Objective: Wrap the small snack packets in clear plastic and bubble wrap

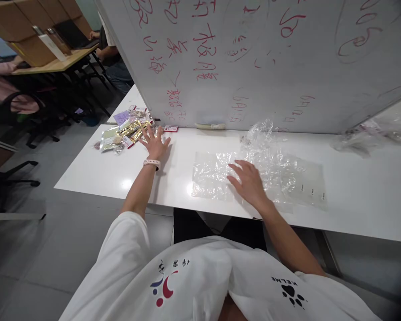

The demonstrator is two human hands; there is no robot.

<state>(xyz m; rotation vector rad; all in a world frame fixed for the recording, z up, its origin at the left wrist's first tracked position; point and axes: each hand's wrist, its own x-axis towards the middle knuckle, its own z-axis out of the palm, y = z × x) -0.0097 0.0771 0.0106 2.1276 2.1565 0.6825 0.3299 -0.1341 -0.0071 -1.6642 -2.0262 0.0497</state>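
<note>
My left hand [154, 143] is spread open at the right edge of a pile of small packets [132, 128], some gold, some clear with red and white labels. Its fingertips reach the pile; whether they press on a packet I cannot tell. Over the clear plastic bags [214, 171] lying flat on the white table [96, 171], my right hand [248, 180] has its fingers apart and holds nothing. More crumpled clear plastic [262, 138] lies beyond that hand, and a flat bag with small black print [307, 183] lies to its right.
A whiteboard [247, 67] with red writing stands along the table's back. A pale, narrow rod-like item [210, 126] and a red-edged label card [170, 128] lie at its foot. More plastic bags [370, 133] sit at the right. Other people work at a wooden desk [58, 62], far left.
</note>
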